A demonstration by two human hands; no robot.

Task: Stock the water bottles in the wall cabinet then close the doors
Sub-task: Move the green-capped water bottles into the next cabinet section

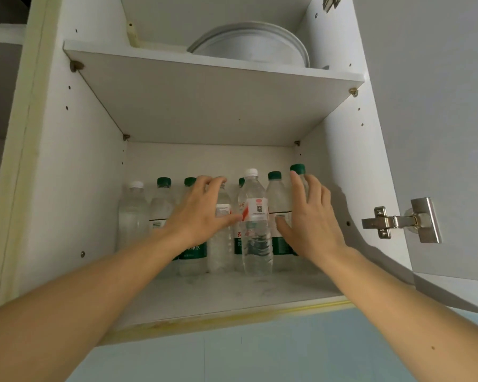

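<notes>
Head view: wall cabinet (pixel 75 175) seen from below, doors swung open; right door (pixel 439 106) w/ steel hinge (pixel 398 221).
Bottles: row of water bottles (pixel 160 208) upright at back of lower shelf (pixel 218 293), green and white caps; one white-cap bottle (pixel 255 224) stands just in front of the row, near centre.
Left hand (pixel 202 213): fingers spread and relaxed, laid against bottles left of the white-cap one; gripping nothing.
Right hand (pixel 309 219): fingers straight, palm facing the right-end bottles; holds nothing, contact can't be confirmed.
Upper shelf: stacked plates (pixel 257 48).
Step (est.): stocking looks nearly done; hands appear to be tidying the row.
Next (est.): nudge front bottle into line w/o toppling neighbours, pull both hands clear, then swing the doors shut.
</notes>
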